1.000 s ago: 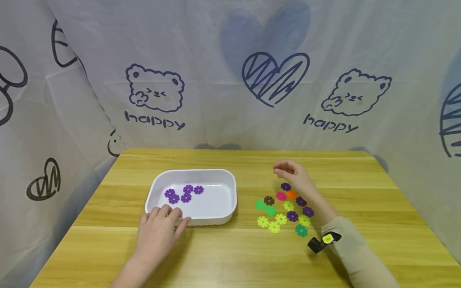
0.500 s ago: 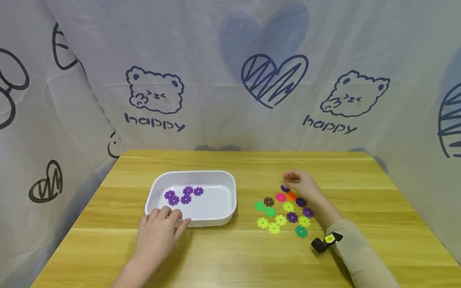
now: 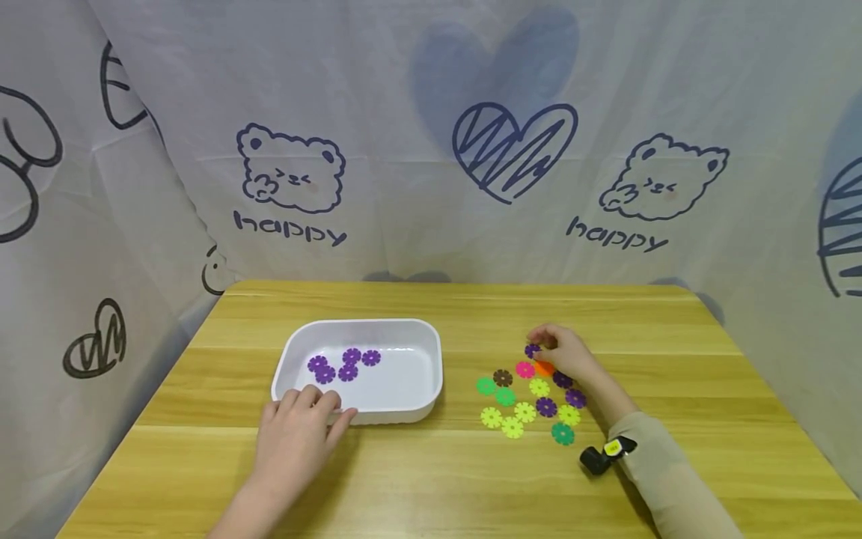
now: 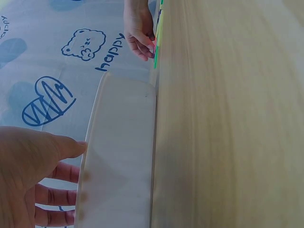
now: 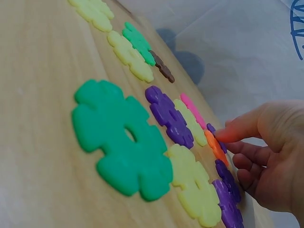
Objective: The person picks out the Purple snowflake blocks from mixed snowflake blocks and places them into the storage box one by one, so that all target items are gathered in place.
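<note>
My left hand (image 3: pixel 296 438) grips the near rim of a white plastic tray (image 3: pixel 404 413), thumb and fingers on either side of the wall in the left wrist view. Several purple snowflake discs (image 3: pixel 348 372) lie inside, toward the left. My right hand (image 3: pixel 569 355) is at the far edge of a group of loose discs. Its thumb and fingers pinch a dark purple snowflake disc (image 3: pixel 532 350) at the table surface. In the right wrist view the thumb partly covers that disc, beside an orange disc (image 5: pixel 216 148).
Yellow (image 3: pixel 512 427), green (image 3: pixel 563 433), pink (image 3: pixel 524 369), brown (image 3: pixel 502 378) and other purple discs (image 3: pixel 546 406) lie flat on the wooden table (image 3: pixel 431 486), right of the tray. A printed cloth (image 3: pixel 404 187) hangs behind the table.
My right hand has come down and slightly right onto the far dark purple disc, its fingers closing about it. My left hand stays on the tray rim.
</note>
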The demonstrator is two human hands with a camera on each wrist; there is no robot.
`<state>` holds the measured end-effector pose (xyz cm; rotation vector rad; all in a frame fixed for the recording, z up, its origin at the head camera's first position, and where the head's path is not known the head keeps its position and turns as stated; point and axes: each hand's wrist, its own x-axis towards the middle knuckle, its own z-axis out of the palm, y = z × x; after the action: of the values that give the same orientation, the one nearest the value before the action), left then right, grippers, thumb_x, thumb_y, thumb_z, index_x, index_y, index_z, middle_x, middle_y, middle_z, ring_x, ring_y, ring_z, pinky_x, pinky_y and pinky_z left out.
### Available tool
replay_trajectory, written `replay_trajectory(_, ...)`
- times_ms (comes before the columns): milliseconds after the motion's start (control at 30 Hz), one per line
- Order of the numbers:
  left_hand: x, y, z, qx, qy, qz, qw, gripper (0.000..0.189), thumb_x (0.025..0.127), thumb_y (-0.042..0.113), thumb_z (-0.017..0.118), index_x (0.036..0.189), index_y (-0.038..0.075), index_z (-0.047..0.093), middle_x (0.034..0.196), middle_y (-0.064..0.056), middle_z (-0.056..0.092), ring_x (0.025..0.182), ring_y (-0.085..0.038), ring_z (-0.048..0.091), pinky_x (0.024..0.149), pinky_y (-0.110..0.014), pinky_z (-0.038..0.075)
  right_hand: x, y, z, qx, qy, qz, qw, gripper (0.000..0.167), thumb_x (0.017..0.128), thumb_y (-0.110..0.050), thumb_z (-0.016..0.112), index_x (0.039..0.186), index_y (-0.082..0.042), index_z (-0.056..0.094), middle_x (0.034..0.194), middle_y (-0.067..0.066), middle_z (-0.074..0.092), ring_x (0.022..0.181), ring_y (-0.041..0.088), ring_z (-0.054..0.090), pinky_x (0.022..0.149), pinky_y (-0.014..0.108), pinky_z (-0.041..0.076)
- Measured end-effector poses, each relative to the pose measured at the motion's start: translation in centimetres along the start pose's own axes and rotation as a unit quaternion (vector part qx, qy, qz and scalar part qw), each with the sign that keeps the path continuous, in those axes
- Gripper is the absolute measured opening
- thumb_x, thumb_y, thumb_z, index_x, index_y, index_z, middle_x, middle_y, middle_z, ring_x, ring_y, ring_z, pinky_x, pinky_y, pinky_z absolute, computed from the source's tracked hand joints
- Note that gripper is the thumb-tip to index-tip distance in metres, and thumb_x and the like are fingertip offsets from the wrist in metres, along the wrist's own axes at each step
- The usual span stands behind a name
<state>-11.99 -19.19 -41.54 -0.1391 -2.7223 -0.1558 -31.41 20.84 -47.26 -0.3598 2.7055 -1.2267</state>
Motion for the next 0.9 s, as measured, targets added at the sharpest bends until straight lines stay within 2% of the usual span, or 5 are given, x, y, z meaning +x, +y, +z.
replay_trajectory(200, 0.02, 0.04, 0.01, -0.002, -0.003, -0.003, 1.0000, 0.024, 0.085, 0.043, 0.071, 0.087, 0.019, 0.066, 0.086, -0.001, 0.063, 0.083, -0.025, 0.059, 0.074, -0.044, 0.044, 0.09, 0.15, -0.02, 0.003, 0.000, -0.004, 1.0000, 0.028, 0.091, -0.006, 0.064, 0.118, -0.001, 0.061, 0.113, 0.018, 0.063, 0.092, 0.024, 0.051, 0.076, 0.030, 0.045)
replay_trajectory(467, -0.03, 0.03, 0.03, -0.002, -0.006, -0.005, 1.0000, 0.025, 0.085, 0.043, 0.071, 0.088, 0.019, 0.066, 0.087, -0.002, 0.063, 0.084, -0.026, 0.059, 0.075, -0.044, 0.044, 0.04, 0.41, 0.05, 0.003, -0.014, -0.007, 0.9999, 0.031, 0.089, -0.006, 0.066, 0.120, -0.002, 0.060, 0.114, 0.017, 0.062, 0.094, 0.025, 0.052, 0.077, 0.031, 0.046)
replay_trajectory(700, -0.07, 0.00, 0.16, -0.002, -0.007, -0.005, 1.0000, 0.025, 0.085, 0.043, 0.071, 0.088, 0.019, 0.066, 0.087, -0.002, 0.063, 0.084, -0.026, 0.059, 0.076, -0.045, 0.044, 0.10, 0.18, 0.17, 0.006, -0.010, -0.026, 0.9996, 0.031, 0.088, 0.001, 0.064, 0.119, -0.002, 0.061, 0.100, 0.013, 0.055, 0.087, 0.023, 0.050, 0.071, 0.029, 0.045)
replay_trajectory(900, -0.05, -0.01, 0.20, -0.003, -0.002, -0.004, 1.0000, 0.025, 0.085, 0.043, 0.071, 0.088, 0.019, 0.066, 0.087, -0.001, 0.063, 0.084, -0.025, 0.059, 0.075, -0.044, 0.044, 0.26, -0.08, 0.09, 0.025, -0.008, -0.012, 0.9996, 0.030, 0.090, -0.002, 0.064, 0.119, -0.004, 0.061, 0.095, 0.010, 0.054, 0.083, 0.022, 0.050, 0.069, 0.029, 0.046)
